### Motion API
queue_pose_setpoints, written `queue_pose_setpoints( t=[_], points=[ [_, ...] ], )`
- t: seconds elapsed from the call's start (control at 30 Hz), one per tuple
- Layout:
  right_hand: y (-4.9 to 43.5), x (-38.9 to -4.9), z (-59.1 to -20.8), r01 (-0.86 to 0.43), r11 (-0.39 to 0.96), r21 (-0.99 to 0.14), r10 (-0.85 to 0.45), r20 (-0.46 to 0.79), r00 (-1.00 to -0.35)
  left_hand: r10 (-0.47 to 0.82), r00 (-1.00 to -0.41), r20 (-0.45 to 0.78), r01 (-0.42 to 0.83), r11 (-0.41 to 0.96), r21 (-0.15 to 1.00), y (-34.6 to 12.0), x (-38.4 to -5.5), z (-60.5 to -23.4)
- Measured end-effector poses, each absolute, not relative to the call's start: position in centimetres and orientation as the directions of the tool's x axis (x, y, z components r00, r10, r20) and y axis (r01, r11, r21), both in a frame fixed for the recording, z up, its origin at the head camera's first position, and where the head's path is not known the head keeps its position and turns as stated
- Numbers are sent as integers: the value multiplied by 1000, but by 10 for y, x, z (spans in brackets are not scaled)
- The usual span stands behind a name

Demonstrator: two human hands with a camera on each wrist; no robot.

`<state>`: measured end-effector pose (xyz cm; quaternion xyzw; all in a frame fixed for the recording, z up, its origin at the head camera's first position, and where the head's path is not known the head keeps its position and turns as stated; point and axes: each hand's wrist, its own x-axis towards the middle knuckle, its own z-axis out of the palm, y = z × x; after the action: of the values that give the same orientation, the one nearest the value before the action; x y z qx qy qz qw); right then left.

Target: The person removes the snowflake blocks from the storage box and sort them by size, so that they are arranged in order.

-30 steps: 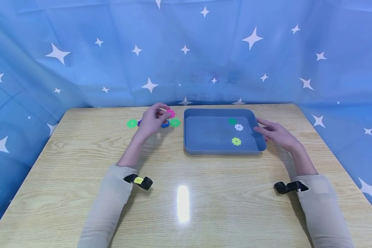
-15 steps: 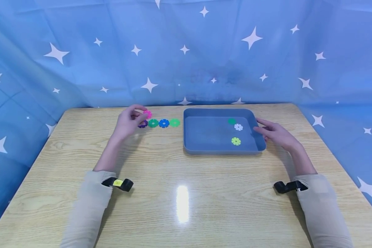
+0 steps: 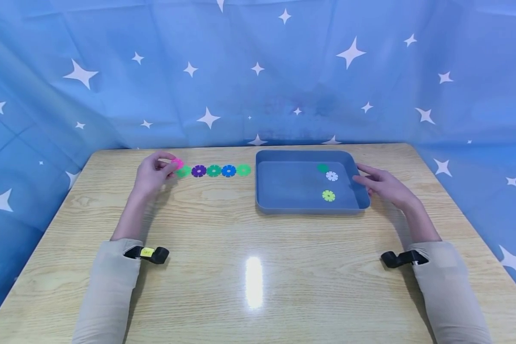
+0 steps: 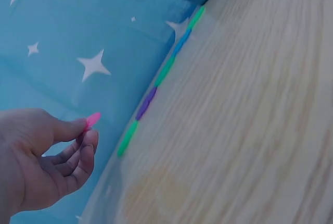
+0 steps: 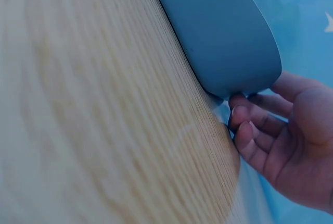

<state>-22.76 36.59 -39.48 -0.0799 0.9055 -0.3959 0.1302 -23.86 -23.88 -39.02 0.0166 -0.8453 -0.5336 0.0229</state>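
Observation:
My left hand [image 3: 151, 174] pinches a pink interlocking disc [image 3: 178, 164] between thumb and fingers; in the left wrist view the pink disc [image 4: 93, 119] shows almost edge-on. It hovers at the left end of a row of notched discs, overlapping the green disc [image 3: 183, 172] in the head view. Rightward from there lie a purple disc [image 3: 198, 171], a darker green disc [image 3: 213, 171], a blue disc [image 3: 229, 171] and a light green disc [image 3: 243, 170]. My right hand [image 3: 384, 186] grips the right wall of a blue-grey tray [image 3: 301, 211], thumb over the rim, fingers against the outside [image 5: 223, 41].
Inside the tray lie a dark green disc [image 3: 323, 167], a white disc [image 3: 332, 176] and a yellow-green disc [image 3: 328, 196]. A blue curtain with white stars [image 3: 258, 95] hangs behind the wooden table [image 3: 309, 267].
My left hand has carried the pink disc leftward along the row, from near its right end to its left end, and slightly lower. The right hand and tray have stayed put.

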Motion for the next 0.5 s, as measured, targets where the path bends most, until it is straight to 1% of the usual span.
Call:
queue_pose_setpoints(
  t=[0.17,0.3,0.5],
  points=[
    [365,-229,-395,-31,671,-741,-239,-177,-955,-111,-994,-13,-62,456,888,-252,-240,-398],
    [364,-228,-394,-37,669,-742,-247,-176,-953,-131,-991,-32,-91,472,877,-258,-241,-401],
    [364,-226,-394,-31,670,-741,-235,-173,-956,-133,-991,-12,-76,487,870,-261,-243,-406]
  ],
)
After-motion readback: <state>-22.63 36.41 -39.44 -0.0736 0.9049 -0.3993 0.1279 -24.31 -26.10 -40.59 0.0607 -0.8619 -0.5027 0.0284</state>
